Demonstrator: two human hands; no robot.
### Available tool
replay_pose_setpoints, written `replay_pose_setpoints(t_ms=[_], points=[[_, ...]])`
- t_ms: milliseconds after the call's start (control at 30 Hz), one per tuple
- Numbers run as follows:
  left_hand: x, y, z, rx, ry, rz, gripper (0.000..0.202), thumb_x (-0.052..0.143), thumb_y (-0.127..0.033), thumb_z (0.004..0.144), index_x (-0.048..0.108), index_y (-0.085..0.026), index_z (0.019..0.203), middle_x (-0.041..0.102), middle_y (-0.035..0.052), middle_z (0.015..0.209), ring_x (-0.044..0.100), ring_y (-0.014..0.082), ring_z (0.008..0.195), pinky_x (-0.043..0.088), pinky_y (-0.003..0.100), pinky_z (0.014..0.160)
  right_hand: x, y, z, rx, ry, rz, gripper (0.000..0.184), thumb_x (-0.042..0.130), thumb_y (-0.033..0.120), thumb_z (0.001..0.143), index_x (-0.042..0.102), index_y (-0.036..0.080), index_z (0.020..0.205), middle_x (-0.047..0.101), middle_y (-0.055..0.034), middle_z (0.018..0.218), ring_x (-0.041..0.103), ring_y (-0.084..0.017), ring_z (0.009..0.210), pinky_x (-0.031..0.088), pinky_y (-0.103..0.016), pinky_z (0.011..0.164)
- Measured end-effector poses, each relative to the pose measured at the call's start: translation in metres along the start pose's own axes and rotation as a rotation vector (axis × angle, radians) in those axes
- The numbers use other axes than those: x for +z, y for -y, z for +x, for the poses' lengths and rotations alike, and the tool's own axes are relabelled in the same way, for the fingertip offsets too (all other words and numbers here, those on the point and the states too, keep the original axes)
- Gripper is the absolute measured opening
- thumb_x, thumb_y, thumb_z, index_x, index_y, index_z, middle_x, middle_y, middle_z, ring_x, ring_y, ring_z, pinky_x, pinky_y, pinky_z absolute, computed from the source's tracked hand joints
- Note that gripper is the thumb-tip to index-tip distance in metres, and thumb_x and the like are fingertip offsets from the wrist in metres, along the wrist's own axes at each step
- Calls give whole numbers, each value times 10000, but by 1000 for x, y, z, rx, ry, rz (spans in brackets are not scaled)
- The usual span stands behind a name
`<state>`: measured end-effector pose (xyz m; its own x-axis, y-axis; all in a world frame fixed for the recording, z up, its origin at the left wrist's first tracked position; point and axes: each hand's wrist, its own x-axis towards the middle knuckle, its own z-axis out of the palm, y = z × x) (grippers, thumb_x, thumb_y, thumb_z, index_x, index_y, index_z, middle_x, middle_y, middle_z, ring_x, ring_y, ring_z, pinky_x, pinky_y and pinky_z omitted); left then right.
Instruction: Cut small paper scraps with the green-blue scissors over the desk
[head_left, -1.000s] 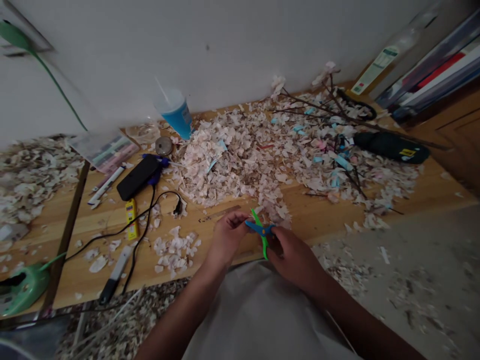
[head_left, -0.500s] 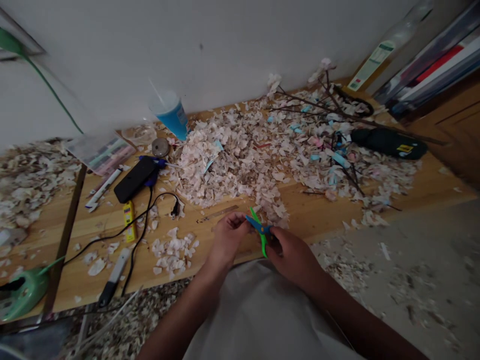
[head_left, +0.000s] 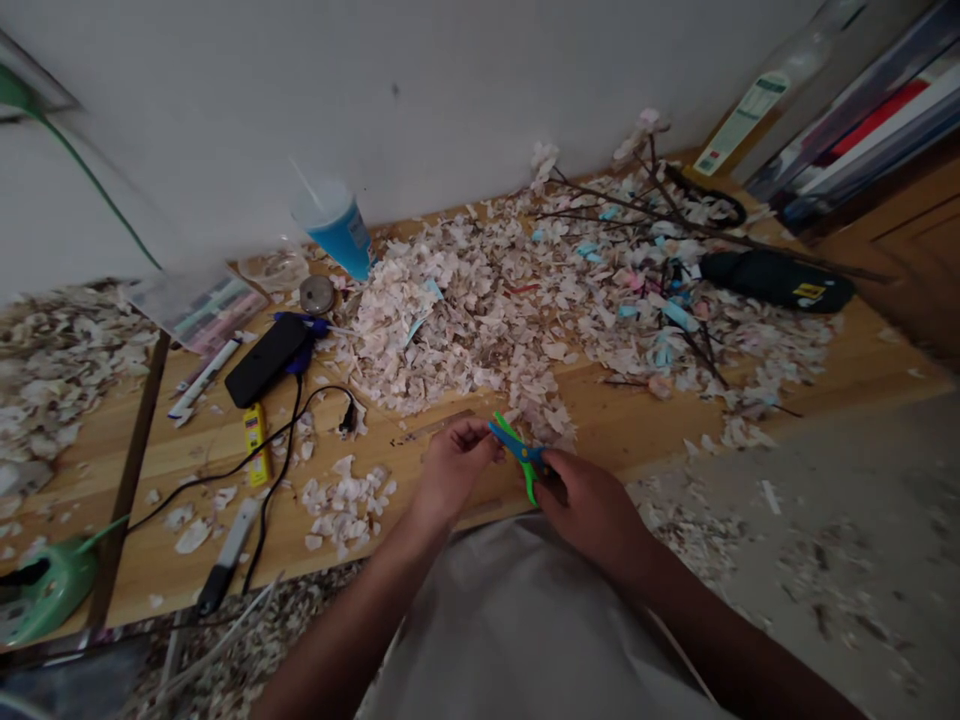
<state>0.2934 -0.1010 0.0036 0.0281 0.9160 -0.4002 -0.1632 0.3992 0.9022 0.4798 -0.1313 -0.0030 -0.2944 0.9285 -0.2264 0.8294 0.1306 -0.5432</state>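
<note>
My right hand (head_left: 589, 505) is closed round the handles of small green and blue scissors (head_left: 516, 450), whose blades stand apart and point up and left. My left hand (head_left: 452, 465) is pinched just left of the blades; what its fingertips hold is too small to make out. Both hands hover over the near edge of a low wooden board (head_left: 630, 425). Just beyond them lies a large heap of pale paper scraps (head_left: 450, 320). A smaller cluster of scraps (head_left: 345, 500) lies left of my left hand.
At the back stands a blue cup (head_left: 334, 225) by the white wall. On the left lie a black device (head_left: 266, 360), a black cable (head_left: 285, 430), a yellow tube (head_left: 255, 440), a utility knife (head_left: 225, 555) and a green object (head_left: 45, 590). Dark twigs (head_left: 660, 210) and a black case (head_left: 776, 280) lie at the right.
The view has drifted slightly; the scissors' blades have tilted further left. Both hands stay in the same place over the board's edge.
</note>
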Motion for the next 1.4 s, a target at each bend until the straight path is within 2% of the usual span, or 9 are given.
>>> replay_pose_setpoints(t_ms=[267,467,600,700,800,1000,1133,1267,1400], points=[[-13,-7,7,9,100,171,192,739,-341,706,673,-162,723,633,3,633,533,103,578,410,227,579,-14,-13,0,-27,-20,-171,147,552,252,888,683,224,950,734,-75,906,670,-242,861,448,-313,713],[-14,-7,6,-42,118,188,225,737,-389,715,669,-174,709,619,-2,632,524,103,570,411,228,570,-16,-22,4,43,-124,243,174,535,267,880,688,229,956,741,-56,928,680,-217,851,503,-306,743],[-11,-3,4,-60,111,126,249,734,-419,725,669,-180,702,632,13,641,551,122,593,449,253,619,-9,-22,-7,-36,-186,360,160,557,307,863,667,236,955,704,-58,892,659,-219,823,517,-326,744],[-25,-8,2,-38,26,182,273,728,-442,716,660,-177,724,607,-2,626,509,111,555,407,239,571,-4,-29,-24,-96,-418,449,230,575,425,851,630,255,996,669,-79,913,644,-231,768,530,-369,704],[-55,-17,-6,95,-175,439,245,663,-425,774,654,-180,777,588,-12,642,493,117,575,371,239,570,-5,-39,-33,-116,-650,494,328,565,558,832,585,292,1024,644,-99,943,658,-266,789,552,-421,708],[-118,-15,-46,127,-373,1112,199,550,-365,857,656,-197,864,661,50,844,611,208,776,455,319,727,-17,-35,-12,-519,-117,202,441,625,271,878,580,286,1317,715,-76,1197,670,-239,1133,532,-402,977],[-137,-4,-78,180,-541,1415,282,504,-354,918,677,-170,1044,653,124,1005,614,282,938,473,415,875,-10,-23,-1,-647,11,42,390,547,210,947,597,240,1332,710,-98,1236,622,-226,1234,507,-417,1044],[-115,7,-83,519,-582,1421,229,516,-249,944,657,-174,1108,632,133,1074,596,276,1042,487,417,932,10,-24,8,-701,2,-34,467,569,187,915,548,189,1382,635,-128,1369,455,-263,1412,434,-480,1134],[-62,20,-58,711,-226,1261,246,519,-157,947,627,-193,1166,651,114,1150,609,241,1123,521,401,976,18,-29,8,-708,17,-76,424,610,217,895,584,163,1315,666,-129,1314,430,-286,1429,428,-481,1142]])
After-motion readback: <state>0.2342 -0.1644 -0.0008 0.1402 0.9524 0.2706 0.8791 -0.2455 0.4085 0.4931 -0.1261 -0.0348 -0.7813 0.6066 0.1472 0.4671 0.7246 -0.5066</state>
